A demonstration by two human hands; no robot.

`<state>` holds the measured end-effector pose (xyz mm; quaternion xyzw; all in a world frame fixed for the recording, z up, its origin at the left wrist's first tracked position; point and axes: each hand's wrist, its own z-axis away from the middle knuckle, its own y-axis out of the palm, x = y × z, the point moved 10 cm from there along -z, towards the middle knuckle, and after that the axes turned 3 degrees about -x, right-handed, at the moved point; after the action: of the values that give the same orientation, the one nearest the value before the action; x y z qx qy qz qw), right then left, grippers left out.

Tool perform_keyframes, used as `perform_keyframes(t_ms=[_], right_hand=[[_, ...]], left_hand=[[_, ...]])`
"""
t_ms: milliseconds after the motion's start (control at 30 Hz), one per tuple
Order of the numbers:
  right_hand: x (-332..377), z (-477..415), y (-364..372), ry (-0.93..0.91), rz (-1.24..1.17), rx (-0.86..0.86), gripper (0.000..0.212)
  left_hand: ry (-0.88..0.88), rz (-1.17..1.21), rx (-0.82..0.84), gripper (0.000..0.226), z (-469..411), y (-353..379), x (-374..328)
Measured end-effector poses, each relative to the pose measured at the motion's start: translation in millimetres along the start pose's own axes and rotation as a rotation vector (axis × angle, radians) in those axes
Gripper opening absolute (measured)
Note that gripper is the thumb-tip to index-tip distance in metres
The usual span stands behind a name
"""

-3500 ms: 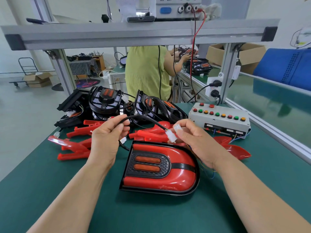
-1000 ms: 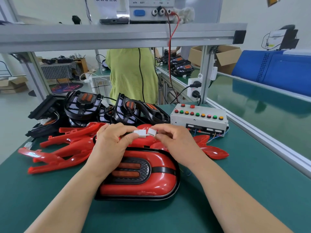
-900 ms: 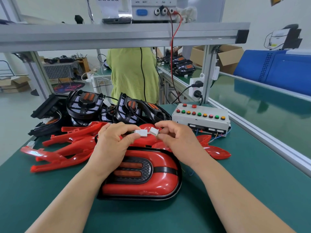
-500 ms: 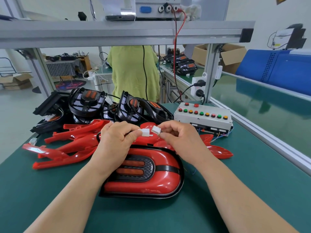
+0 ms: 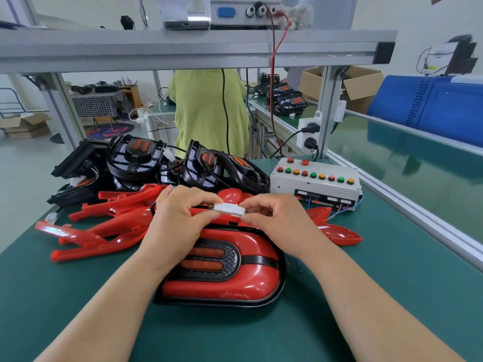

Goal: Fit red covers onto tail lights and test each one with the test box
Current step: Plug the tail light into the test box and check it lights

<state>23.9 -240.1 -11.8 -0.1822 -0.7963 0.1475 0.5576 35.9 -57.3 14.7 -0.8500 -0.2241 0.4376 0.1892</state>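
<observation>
Plugs are together now. Half a second back there's a small gap between the two white halves, and now they read as one white connector (image 5: 230,208) with no gap I can see. Whether it's clicked fully home, can't tell.

Left grip (image 5: 180,220) pinches one end between thumb and fingertips, and right grip (image 5: 274,220) pinches the other end the same way. So both are clamped on that connector, fingertips nearly meeting across it.

Right below both grips, on the near side, the tail light (image 5: 235,296) lies flat on the green tabletop (image 5: 392,296). Its red cover (image 5: 261,278) is on. The two orange lenses in their black mesh patch are partly hidden behind the left wrist.

Beyond the right grip and off to its right sits the test box (image 5: 313,182), pale grey with a row of red, green and yellow buttons on top and thin wires coming off its front.

Left of the left grip there's a heap of loose red covers (image 5: 104,231), and a couple more poke out just past the right grip. Behind both grips, bare black tail lights (image 5: 136,160) are piled up with their cables. Further back, a person in a green top (image 5: 209,108) stands facing away.
</observation>
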Motion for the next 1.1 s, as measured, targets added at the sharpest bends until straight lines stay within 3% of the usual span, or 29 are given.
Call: perform_keyframes(t_ms=[200,400,567,800,1100], right_hand=[[-4.5,-0.5,1.2,0.02,-0.003,0.018,0.019],[-7.5,-1.3,2.0,0.039,-0.011,0.037,0.018],[-4.8,-0.4,4.8,0.032,-0.027,0.073,0.016],[0.9,2.5,8.8,-0.002,-0.039,0.109,0.014],[5.2,1.7,9.6,-0.029,-0.076,0.08,0.036]], left_hand=[[0.114,-0.014,-0.002,0.023,1.3,-0.4,-14.5],[0.079,-0.012,0.054,0.005,3.4,2.5,-10.1],[0.057,-0.012,0.029,0.016,2.0,2.5,-7.6],[0.099,-0.001,0.06,0.014,3.7,6.7,-12.9],[0.052,0.075,0.099,0.017,-1.2,13.4,-11.0]])
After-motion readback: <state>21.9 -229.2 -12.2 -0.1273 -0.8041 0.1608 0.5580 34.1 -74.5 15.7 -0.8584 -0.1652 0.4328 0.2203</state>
